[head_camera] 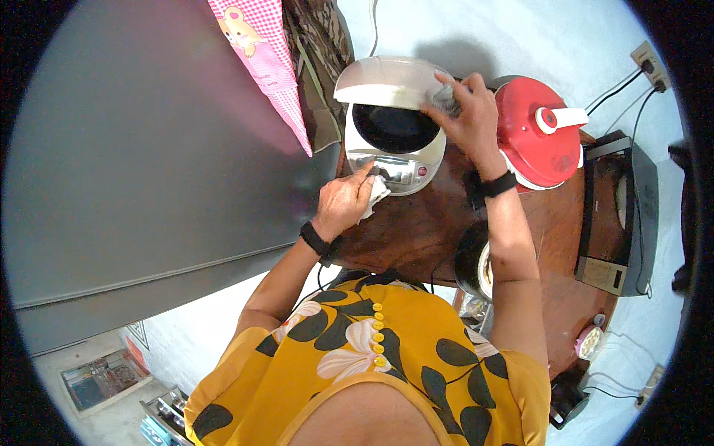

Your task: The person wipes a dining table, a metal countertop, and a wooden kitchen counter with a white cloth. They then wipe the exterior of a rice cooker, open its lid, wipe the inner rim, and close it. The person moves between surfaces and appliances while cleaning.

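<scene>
A white electric rice cooker [395, 173] stands on the brown wooden table, its lid [385, 81] raised and the dark inner bowl [396, 128] showing. My left hand [346, 195] is at the cooker's front left, index finger pointing onto the control panel, with a crumpled white cloth [377, 195] in its grasp. Up at the lid's right side is my right hand [468, 111], fingers spread around a grey, crumpled wad [444, 100] that looks like a cloth or scourer. Whether the fingers of this hand also grip the lid cannot be told.
A red-lidded round appliance [538, 134] stands right of the cooker, with a microwave oven [613, 217] farther right. A dark pot [471, 262] sits by my right forearm. On the left is a large grey refrigerator [156, 139] with a pink checked cloth [270, 67] hanging over its edge.
</scene>
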Demonstrator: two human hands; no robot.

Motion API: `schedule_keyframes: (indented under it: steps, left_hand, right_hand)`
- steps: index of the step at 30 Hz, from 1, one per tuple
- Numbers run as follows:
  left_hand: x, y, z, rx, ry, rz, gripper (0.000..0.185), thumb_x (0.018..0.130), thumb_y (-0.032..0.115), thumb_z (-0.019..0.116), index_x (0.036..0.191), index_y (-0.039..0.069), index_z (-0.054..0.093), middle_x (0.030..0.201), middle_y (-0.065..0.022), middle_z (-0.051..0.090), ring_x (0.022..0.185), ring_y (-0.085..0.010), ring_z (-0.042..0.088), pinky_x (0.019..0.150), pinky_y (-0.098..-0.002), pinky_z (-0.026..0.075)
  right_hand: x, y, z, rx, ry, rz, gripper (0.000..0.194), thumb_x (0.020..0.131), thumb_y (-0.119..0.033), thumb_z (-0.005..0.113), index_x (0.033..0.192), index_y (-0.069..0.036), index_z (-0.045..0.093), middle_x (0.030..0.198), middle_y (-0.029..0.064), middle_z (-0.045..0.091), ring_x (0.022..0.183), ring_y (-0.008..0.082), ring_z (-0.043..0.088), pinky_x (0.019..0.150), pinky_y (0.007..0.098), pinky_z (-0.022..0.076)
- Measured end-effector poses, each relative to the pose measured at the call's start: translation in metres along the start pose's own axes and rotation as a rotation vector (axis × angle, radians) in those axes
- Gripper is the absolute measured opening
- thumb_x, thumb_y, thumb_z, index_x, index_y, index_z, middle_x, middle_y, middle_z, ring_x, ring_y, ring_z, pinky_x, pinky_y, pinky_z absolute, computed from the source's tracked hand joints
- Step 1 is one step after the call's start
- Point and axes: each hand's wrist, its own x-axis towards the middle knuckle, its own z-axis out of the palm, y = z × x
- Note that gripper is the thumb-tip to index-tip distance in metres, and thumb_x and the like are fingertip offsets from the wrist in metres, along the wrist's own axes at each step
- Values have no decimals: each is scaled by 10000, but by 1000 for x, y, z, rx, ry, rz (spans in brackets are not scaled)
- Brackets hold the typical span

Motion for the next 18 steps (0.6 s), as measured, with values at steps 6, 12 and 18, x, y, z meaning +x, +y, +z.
schedule_keyframes:
  steps: [6,12,18]
  left_hand:
    - [-12,0,-11,-93,38,7,299,999,251,586,1110,27,751,1029,-197,743,873,-360,730,746,-423,593]
    - [-26,-3,-13,-75,-53,-50,310,1009,277,557,1091,55,759,1005,-172,747,845,-360,725,744,-424,587]
    - [-30,-6,-11,-109,-93,-84,339,1024,308,526,1094,71,758,977,-174,743,841,-366,720,744,-442,578]
  right_hand:
    - [80,54,19,132,75,105,568,821,-554,797,887,5,716,849,170,555,729,366,572,672,479,467]
    - [109,74,26,125,62,177,629,867,-606,736,939,19,724,912,213,617,837,338,634,743,424,518]
    - [103,72,27,151,46,182,589,856,-598,737,982,-23,757,924,236,638,840,376,650,752,454,532]
